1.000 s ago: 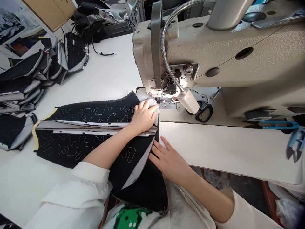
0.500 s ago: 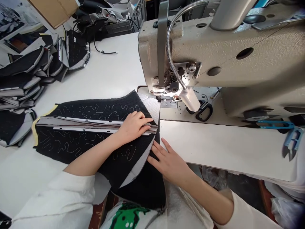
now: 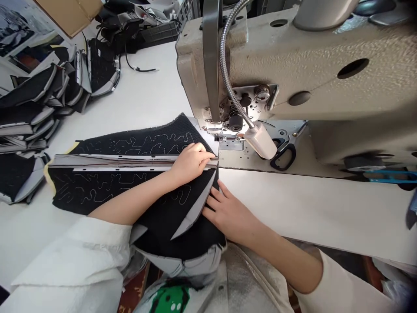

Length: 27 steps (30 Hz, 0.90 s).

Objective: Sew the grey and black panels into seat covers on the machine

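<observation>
The left hand (image 3: 189,165) has slid to the right end of the long grey strips (image 3: 130,161), and that end has come up nearer to the sewing spot. The cloth's low part has shifted too, and more of a pale grey edge (image 3: 182,264) shows by the lap.

The big black cloth piece with a fine bumpy weave (image 3: 114,187) lies on the smooth white table (image 3: 309,200), with its low part hanging past the near edge. Wiggly thin pale lines run over it like worm tracks. The flat grey strips cross its middle, with white bands dotted with little black marks beside them. A soft yellow edge (image 3: 49,180) trims its left end, and a curved grey flap (image 3: 192,213) runs down its right side.

The left hand has bent fingers, with thumb and pointing finger close together on the strips; I cannot tell if they pinch. The right hand (image 3: 231,215) is flat, fingers a bit apart, touching the cloth beside the grey flap.

Just past the cloth stands a bumpy beige metal sewing machine (image 3: 293,74). A shiny, ridged metal hose (image 3: 226,69) bends down its front to a small white block-shaped lamp (image 3: 260,140). Scissors with round black handles (image 3: 284,157) lie on the machine's flat base.

Toward the table's far left corner is a floppy pile of black and grey pieces (image 3: 26,117). By the far edge are a grey plastic crate (image 3: 163,30) and a thin black wire (image 3: 143,69).
</observation>
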{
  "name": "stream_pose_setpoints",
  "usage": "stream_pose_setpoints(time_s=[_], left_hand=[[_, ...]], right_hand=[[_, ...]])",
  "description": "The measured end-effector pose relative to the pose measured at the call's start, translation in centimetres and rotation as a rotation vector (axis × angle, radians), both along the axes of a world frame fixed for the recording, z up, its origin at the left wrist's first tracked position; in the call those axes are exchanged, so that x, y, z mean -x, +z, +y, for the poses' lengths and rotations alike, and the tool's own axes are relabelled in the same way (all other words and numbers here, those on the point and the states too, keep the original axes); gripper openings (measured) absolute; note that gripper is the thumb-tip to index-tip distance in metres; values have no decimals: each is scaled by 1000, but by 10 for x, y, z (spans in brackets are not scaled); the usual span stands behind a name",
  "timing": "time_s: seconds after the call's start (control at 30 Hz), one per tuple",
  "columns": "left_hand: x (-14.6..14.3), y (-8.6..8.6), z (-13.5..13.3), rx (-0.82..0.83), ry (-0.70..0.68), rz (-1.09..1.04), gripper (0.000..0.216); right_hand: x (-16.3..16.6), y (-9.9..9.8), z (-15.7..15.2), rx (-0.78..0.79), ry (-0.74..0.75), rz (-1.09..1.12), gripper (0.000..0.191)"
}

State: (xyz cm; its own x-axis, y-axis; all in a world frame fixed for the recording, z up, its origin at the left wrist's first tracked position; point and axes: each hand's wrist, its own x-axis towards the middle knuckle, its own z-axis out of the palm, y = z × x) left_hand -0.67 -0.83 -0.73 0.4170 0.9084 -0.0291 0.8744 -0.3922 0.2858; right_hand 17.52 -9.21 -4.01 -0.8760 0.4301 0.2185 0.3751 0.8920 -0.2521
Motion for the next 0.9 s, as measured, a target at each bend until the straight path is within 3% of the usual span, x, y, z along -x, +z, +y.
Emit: stream_pose_setpoints(time_s=[0.37,0.9], left_hand=[[-12,-2,35,-57,85,73,37],[-7,-22,29,-289,11,30,34]], right_hand=[[6,3,45,-44,15,-55,26],[0,-7,60,79,6,75,37]])
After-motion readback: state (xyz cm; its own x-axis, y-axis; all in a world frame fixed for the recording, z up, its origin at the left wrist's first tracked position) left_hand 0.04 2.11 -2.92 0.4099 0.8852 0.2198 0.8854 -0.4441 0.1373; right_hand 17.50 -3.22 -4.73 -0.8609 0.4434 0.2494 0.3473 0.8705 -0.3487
